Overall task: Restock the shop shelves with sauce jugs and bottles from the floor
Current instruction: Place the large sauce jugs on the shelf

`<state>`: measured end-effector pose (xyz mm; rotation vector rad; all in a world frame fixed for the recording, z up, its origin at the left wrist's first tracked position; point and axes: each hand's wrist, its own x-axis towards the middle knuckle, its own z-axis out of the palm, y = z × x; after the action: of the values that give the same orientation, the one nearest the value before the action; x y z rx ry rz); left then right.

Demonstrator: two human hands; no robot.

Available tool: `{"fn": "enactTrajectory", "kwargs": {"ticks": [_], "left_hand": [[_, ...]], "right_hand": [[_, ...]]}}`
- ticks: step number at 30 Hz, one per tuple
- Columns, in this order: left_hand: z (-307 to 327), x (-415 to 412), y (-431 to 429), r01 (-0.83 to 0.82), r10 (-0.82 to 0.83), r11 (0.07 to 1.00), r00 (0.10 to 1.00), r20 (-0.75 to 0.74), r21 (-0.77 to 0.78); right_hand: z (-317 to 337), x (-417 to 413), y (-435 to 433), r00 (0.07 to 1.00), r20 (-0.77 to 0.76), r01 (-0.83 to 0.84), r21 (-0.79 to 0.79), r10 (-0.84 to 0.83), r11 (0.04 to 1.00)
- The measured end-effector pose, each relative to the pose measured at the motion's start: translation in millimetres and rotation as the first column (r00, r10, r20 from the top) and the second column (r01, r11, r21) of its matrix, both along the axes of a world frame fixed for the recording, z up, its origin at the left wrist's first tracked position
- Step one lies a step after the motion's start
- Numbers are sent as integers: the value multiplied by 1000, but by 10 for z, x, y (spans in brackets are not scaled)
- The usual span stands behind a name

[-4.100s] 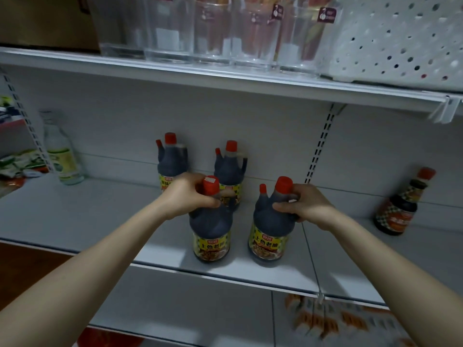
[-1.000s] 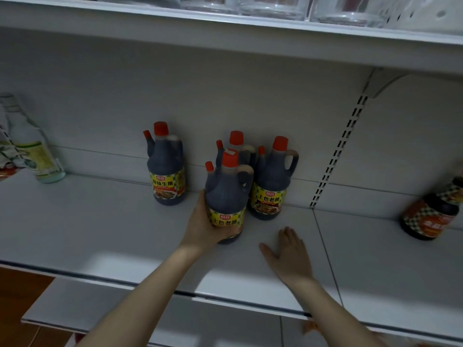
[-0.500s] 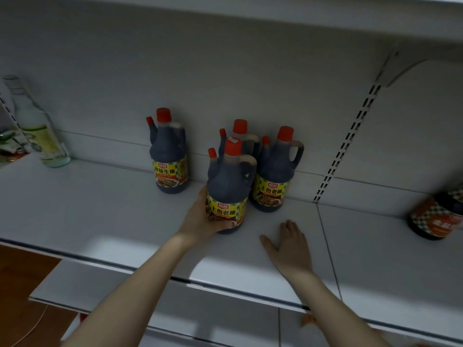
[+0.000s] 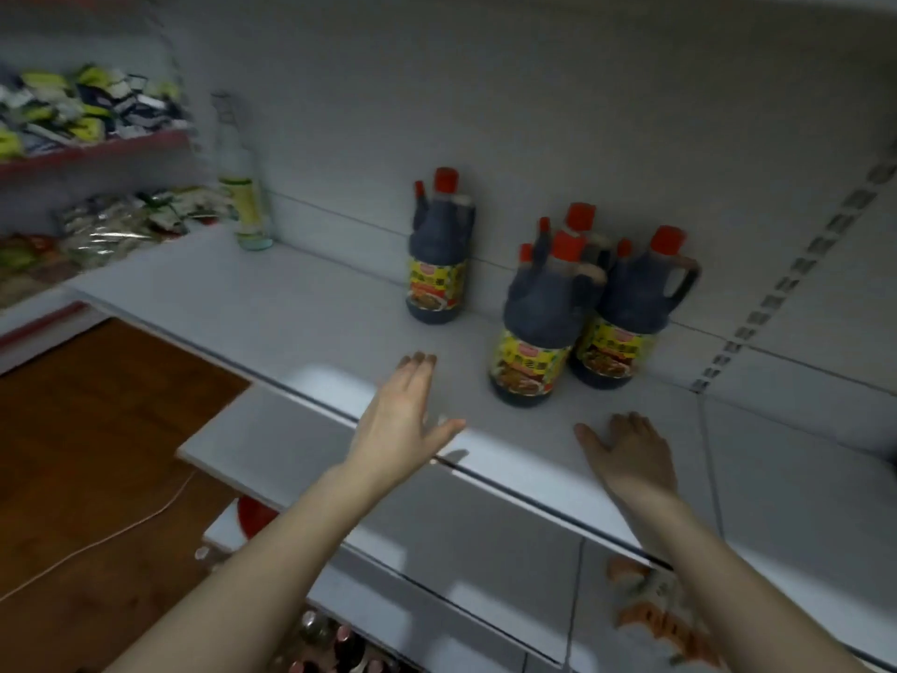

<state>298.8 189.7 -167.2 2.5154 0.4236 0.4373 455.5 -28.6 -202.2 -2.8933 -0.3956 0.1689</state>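
- The left hand [image 4: 403,420] is hanging over the front edge of the shelf [image 4: 291,303]. Its fingers are straight and close together, the thumb is sticking out to the side, and it is holding nothing. Whether it is touching the board I cannot tell.
- The right hand [image 4: 626,454] is lying palm down on the same shelf with its fingers loosely apart, gripping nothing.
- The front jug [image 4: 534,327], full of dark sauce with a red cap and a yellow label, is standing upright just beyond the gap between the two hands, apart from both.
- The right-side jug [image 4: 631,308] is standing just behind and to the right of it, straight ahead of the right hand, with its handle pointing right. The two are touching or nearly so.
- The rear jug [image 4: 580,218] is showing only its red cap and spout above the front jug.
- The lone jug [image 4: 439,255] is standing apart from that cluster, beyond the left hand's fingertips and near the back panel.
- A clear bottle [image 4: 242,191] with a pale label is standing well to the left of the left hand, at the shelf's far end.
- Packets [image 4: 73,109] are lying blurred on neighbouring shelves farther left.
- A lower shelf [image 4: 437,527] is jutting out beneath both forearms.
- A white cable [image 4: 121,527] is trailing across the wooden floor [image 4: 97,429], left of the left forearm.
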Motion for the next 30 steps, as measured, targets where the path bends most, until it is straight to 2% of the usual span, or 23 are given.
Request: {"fn": "enactTrajectory", "kwargs": {"ticks": [2,4,6,12,16,21,25,30], "left_hand": [[-89,-509,239,-46,46,987,999,1,155],[-229,-1057,521,-113,131,970,989,-73,216],[-392,-1623,773,-193,229,955,962,-146,225],[-821,-3350,1362,-407,454,891,817,-354,204],[-1185,-4432,1591,-513,528,843,729,-436,161],[-1683,-5461,1712,-616,580,772,583,-569,157],[-2135,-5960,1700,-704,582,702,482,-655,106],[-3014,-6314,1685,-778,591,624,410,-695,73]], "right_hand": [[109,-190,113,999,1,-32,69,32,997],[167,-483,334,994,48,-102,186,94,977],[113,-788,626,984,82,-176,281,159,943],[-164,-2167,1828,870,69,-483,311,488,818],[-606,-3105,2499,783,-80,-573,295,617,765],[-1274,-4111,3004,627,-226,-696,266,745,667],[-1862,-4627,3235,508,-368,-757,241,779,608],[-2758,-5023,3577,390,-477,-826,198,788,528]]}}
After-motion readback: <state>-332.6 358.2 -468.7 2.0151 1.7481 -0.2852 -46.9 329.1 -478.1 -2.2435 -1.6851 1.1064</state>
